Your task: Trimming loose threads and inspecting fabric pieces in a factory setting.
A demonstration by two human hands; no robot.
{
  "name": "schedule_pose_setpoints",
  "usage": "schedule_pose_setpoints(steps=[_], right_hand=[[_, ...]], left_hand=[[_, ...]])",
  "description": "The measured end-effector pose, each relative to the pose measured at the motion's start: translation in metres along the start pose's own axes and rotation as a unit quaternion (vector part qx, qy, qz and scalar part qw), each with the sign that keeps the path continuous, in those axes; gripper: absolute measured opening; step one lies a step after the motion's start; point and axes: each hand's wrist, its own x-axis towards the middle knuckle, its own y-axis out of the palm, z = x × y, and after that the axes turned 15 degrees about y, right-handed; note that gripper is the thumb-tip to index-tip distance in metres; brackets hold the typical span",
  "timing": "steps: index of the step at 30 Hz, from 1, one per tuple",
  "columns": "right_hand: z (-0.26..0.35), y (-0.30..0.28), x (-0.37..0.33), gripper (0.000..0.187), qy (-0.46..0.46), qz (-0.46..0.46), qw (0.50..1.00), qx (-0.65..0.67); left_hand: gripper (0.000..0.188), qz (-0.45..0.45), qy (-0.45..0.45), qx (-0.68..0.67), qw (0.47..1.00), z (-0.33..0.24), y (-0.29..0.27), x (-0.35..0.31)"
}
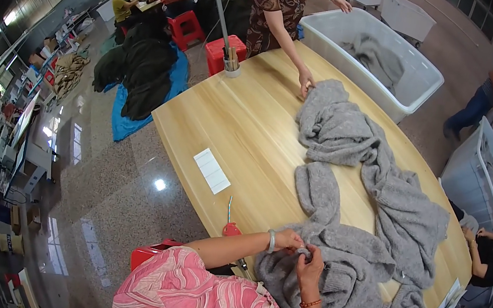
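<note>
Grey knitted garments [341, 268] lie in a loose heap in front of me on the wooden table. My left hand [292, 241], with a pale bangle on its wrist, pinches a small bunched bit of the knit. Close beside it, my right hand [310, 269], wearing a beaded bracelet, has fingers and thumb closed on the same bit. A further grey knitted piece [342, 126] stretches to the far edge, where a co-worker's hand [306, 82] touches or nearly touches it. Left of my left wrist rests a red-handled tool [231, 229] with a thin metal shaft.
On the table [250, 129] are a white printed card [212, 170] and a cup of tools [231, 71] by a metal pole. A white bin [415, 96] holding grey knitwear stands beyond the far right edge. Red stools [215, 55] and dark fabric piles [145, 70] occupy the floor.
</note>
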Motion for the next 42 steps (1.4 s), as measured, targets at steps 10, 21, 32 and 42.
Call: schedule_pose_setpoints(steps=[10, 21, 32, 42], right_hand=[[-0.017, -0.002, -0.015, 0.021, -0.068, -0.002, 0.995, -0.074], [-0.011, 0.009, 0.01, 0.023, -0.116, 0.004, 0.989, -0.089], [-0.01, -0.005, -0.015, 0.023, -0.059, 0.011, 0.996, -0.065], [-0.006, 0.003, -0.012, 0.028, -0.048, 0.035, 0.997, -0.043]], left_hand=[[0.009, 0.029, -0.055, -0.063, 0.996, -0.001, 0.004, -0.019], [0.013, 0.057, -0.055, -0.054, 0.995, -0.007, -0.025, -0.006], [0.033, 0.033, 0.279, 0.477, 0.833, -0.028, 0.036, -0.054], [0.017, 0.026, 0.319, 0.513, 0.797, -0.031, 0.035, -0.068]])
